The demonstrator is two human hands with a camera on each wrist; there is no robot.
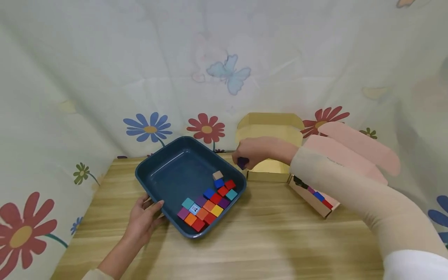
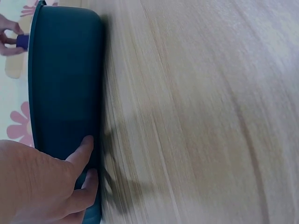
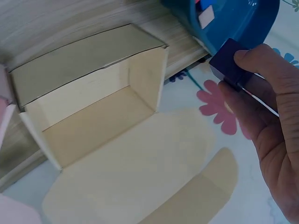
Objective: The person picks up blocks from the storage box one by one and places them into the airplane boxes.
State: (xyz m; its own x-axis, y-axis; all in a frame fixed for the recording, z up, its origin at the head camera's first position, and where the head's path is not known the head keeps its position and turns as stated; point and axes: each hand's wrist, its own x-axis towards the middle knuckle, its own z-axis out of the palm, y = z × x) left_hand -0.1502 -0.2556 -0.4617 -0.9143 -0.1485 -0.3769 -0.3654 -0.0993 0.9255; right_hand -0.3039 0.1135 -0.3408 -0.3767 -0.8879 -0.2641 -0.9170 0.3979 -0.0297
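Observation:
My left hand (image 1: 141,218) grips the near-left edge of a deep dark-teal tray (image 1: 159,149), thumb over the rim. In the left wrist view its fingers (image 2: 83,151) lie against the tray's outer wall. Colourful wooden cubes (image 1: 209,206), one with a printed face, lie grouped in the tray's near-right corner. My right hand (image 1: 254,151) pinches a dark purple cube (image 3: 231,63) between thumb and fingers. It is raised past the tray's right rim, in front of an open yellow cardboard box (image 1: 267,177). In the right wrist view that box (image 3: 100,105) shows a bare inside.
Right of the yellow box stands an open pink-lidded cardboard box (image 1: 309,200), with black, purple, blue and red cubes inside, partly behind my right sleeve (image 1: 346,186). A flower-printed curtain (image 1: 168,77) hangs behind the wooden table (image 1: 245,249).

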